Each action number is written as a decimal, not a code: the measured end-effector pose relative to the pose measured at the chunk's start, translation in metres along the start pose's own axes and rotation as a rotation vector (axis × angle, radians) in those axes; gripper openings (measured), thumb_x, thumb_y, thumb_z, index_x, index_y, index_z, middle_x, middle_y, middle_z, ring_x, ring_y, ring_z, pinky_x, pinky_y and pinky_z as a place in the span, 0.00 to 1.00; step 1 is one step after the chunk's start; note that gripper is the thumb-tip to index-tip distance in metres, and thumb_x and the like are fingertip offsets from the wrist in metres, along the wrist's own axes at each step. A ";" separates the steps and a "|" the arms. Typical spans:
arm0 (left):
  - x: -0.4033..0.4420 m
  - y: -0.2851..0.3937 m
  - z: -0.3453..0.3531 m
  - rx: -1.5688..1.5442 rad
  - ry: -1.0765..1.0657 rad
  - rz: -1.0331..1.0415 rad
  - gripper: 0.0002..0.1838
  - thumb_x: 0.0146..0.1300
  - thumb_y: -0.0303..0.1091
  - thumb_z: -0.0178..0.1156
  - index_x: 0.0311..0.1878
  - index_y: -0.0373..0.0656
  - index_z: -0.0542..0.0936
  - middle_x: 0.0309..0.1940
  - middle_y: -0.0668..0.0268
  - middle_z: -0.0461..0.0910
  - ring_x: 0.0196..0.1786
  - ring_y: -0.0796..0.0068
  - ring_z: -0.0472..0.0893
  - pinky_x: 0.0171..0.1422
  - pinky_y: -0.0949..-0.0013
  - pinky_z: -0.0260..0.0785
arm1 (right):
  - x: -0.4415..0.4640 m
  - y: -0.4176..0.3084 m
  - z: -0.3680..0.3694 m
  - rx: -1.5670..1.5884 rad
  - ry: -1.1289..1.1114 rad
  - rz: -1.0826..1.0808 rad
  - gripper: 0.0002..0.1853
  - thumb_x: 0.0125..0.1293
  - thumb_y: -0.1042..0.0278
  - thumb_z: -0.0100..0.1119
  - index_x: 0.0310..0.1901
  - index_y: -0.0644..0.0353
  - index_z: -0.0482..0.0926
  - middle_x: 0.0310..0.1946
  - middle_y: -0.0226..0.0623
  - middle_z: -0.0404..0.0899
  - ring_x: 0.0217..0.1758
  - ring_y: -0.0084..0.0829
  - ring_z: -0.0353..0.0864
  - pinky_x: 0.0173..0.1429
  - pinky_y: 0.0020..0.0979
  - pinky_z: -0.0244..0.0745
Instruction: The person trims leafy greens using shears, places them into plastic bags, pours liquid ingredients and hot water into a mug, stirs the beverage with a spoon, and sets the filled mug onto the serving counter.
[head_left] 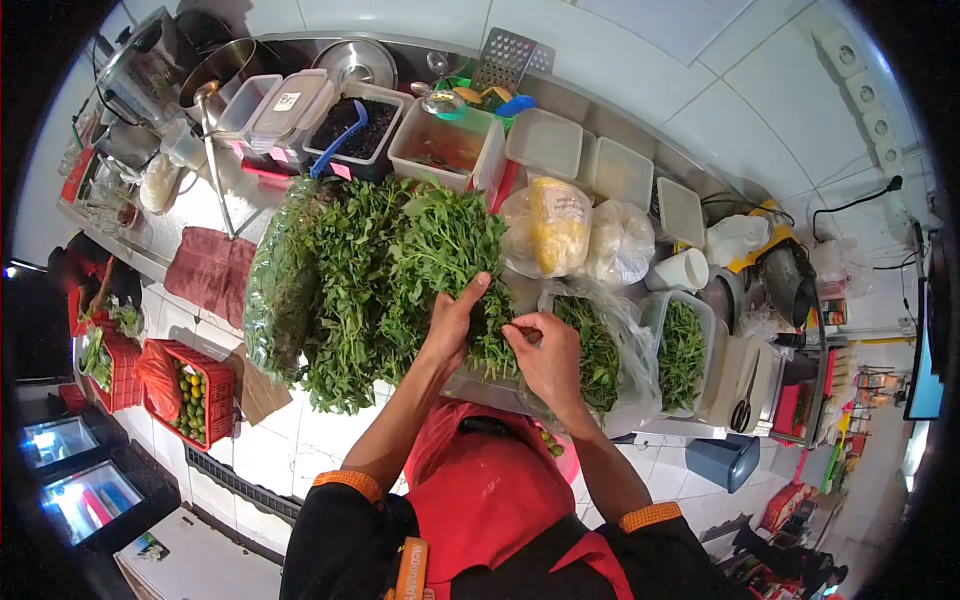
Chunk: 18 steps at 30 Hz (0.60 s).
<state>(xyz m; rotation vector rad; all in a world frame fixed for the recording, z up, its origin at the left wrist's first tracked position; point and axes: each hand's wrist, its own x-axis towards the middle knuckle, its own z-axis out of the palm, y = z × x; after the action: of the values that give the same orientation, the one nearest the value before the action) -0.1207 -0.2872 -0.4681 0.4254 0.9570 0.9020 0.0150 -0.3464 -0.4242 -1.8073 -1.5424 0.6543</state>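
A large pile of leafy green herbs (435, 235) lies across the counter's front edge. My left hand (456, 318) is closed around stems at the pile's right side, thumb pointing up. Just to its right, my right hand (545, 350) is pinched at the stems, with a small dark brown item, possibly a knife handle, showing between its fingers. Left of the pile lies a plastic-wrapped green bundle (281, 280). Right of my right hand, an open clear plastic bag (632, 350) holds more greens, beside a clear container (683, 350) of leaves.
Lidded containers (545, 142), a tub of reddish liquid (447, 150) and a tub of dark contents (375, 125) line the back. Black scissors (742, 412) lie at the right. A brown cloth (208, 273) lies left; red crates (213, 385) stand on the floor.
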 end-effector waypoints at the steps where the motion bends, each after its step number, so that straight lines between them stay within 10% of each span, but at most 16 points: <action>1: 0.000 0.000 0.000 0.000 -0.002 -0.002 0.23 0.62 0.46 0.65 0.47 0.34 0.78 0.40 0.63 0.81 0.36 0.77 0.80 0.42 0.71 0.72 | 0.000 0.001 0.001 0.084 -0.002 0.079 0.09 0.56 0.67 0.69 0.31 0.64 0.82 0.23 0.37 0.79 0.23 0.30 0.78 0.32 0.32 0.71; 18: -0.026 0.026 0.022 0.341 0.057 0.042 0.27 0.58 0.44 0.70 0.43 0.26 0.76 0.37 0.61 0.80 0.34 0.78 0.77 0.38 0.73 0.72 | 0.006 0.011 -0.004 0.162 -0.146 0.145 0.09 0.58 0.72 0.62 0.37 0.68 0.80 0.28 0.44 0.83 0.31 0.32 0.84 0.39 0.30 0.76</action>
<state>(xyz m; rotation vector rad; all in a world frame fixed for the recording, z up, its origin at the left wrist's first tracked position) -0.1210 -0.2920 -0.4258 0.7144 1.1633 0.7924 0.0268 -0.3419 -0.4294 -1.7927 -1.4144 0.9707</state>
